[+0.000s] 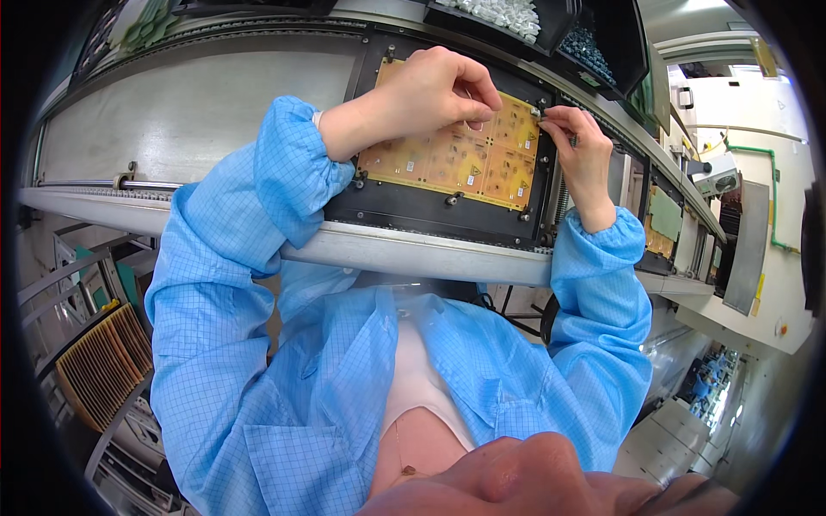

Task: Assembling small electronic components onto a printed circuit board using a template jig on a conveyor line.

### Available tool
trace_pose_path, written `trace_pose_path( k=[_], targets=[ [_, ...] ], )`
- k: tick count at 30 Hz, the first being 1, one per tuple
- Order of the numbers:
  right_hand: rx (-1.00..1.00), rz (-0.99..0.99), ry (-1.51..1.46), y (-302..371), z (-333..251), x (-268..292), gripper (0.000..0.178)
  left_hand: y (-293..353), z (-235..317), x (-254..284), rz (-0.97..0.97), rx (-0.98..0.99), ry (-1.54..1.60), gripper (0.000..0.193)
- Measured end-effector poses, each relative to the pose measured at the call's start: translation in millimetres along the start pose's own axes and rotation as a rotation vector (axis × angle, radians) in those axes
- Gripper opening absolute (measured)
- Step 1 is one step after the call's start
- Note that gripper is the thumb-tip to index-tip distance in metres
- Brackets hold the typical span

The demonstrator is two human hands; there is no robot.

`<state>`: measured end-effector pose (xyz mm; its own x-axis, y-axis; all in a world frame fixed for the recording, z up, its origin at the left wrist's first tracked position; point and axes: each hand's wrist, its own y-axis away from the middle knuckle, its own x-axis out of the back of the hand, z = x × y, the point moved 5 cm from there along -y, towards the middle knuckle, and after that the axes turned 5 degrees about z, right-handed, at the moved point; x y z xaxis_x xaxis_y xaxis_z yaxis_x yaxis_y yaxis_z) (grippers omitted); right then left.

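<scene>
A yellow-orange circuit board panel (pixel 469 163), divided into several sections, lies flat in a black carrier frame (pixel 413 205) with small clamps around its edge. Over the panel's far part, my left hand (pixel 443 90) is bent down with thumb and fingers drawn together in a pinch. Whatever sits between those fingertips is too small or hidden to make out. At the panel's far right corner, my right hand (pixel 583 148) pinches thumb and forefinger beside a small clamp (pixel 537 113). I cannot tell what its fingertips hold.
Beyond the carrier stand black bins with white parts (pixel 499 15) and dark blue parts (pixel 585 52). A metal conveyor rail (pixel 422 251) runs along the near side. Another carrier with a green sheet (pixel 665 213) is at the right. A rack of boards (pixel 103 365) stands lower left.
</scene>
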<state>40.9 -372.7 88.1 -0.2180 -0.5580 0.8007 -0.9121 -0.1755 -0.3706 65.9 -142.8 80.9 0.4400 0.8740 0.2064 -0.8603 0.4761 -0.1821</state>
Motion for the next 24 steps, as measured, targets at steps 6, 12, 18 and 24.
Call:
trace_pose_path(
  k=[6, 12, 18, 24],
  targets=[
    [0.077, -0.074, 0.04, -6.0, 1.3, 2.4, 0.017, -1.4, -2.0, 0.8, 0.006, -0.05, -0.023, 0.01],
    [0.071, -0.081, 0.058, -5.8, 1.6, 4.5, 0.016, -1.9, -2.1, 0.0, 0.008, -0.067, -0.039, 0.01],
    [0.038, -0.137, 0.062, -12.4, -1.6, 3.0, 0.016, -0.5, -1.8, 1.6, -0.019, -0.026, -0.052, 0.014],
    [-0.01, -0.101, 0.122, -11.2, -2.4, -2.8, 0.012, -2.2, -6.8, 0.6, 0.001, -0.08, -0.074, 0.011]
  ],
)
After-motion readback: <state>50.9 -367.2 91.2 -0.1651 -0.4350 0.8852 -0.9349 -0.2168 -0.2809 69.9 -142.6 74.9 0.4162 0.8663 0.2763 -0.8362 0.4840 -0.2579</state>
